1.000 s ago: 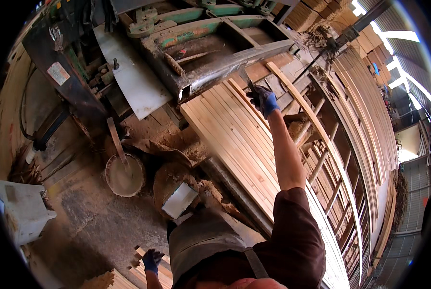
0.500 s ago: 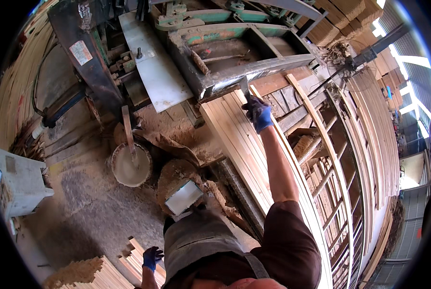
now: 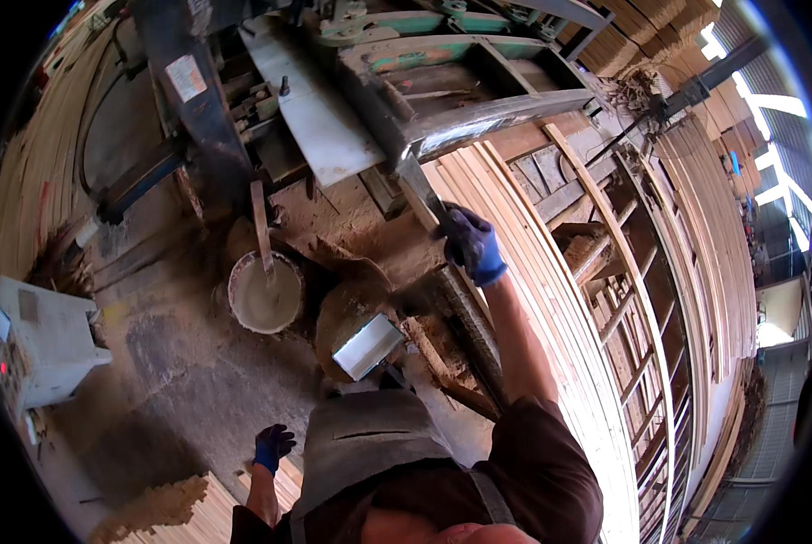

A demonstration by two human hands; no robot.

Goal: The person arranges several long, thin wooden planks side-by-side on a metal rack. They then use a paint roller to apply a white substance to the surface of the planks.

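Grips flat-bladed tool (image 3: 426,195) in right hand (image 3: 475,245), nearer wooden strips (image 3: 540,263) stretching diagonally rightward; dangles left hand (image 3: 274,445), loosely spread.

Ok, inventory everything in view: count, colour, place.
Flat-bladed tool: one, grey, centre
Wood strips: many, pale, centre right
Machine frame: one, grey-green, top
Plate: one, white, upper centre
Bucket: one, pale, left of centre
Stick: one, brown, in bucket
Rectangular object: one, white, below centre
Cabinet: one, grey, far left
Stacked boards: many, tan, right, bottom left
Apron: one, grey, bottom
Left hand: one, blue-gloved, lower left
Right hand: one, blue-gloved, holding tool
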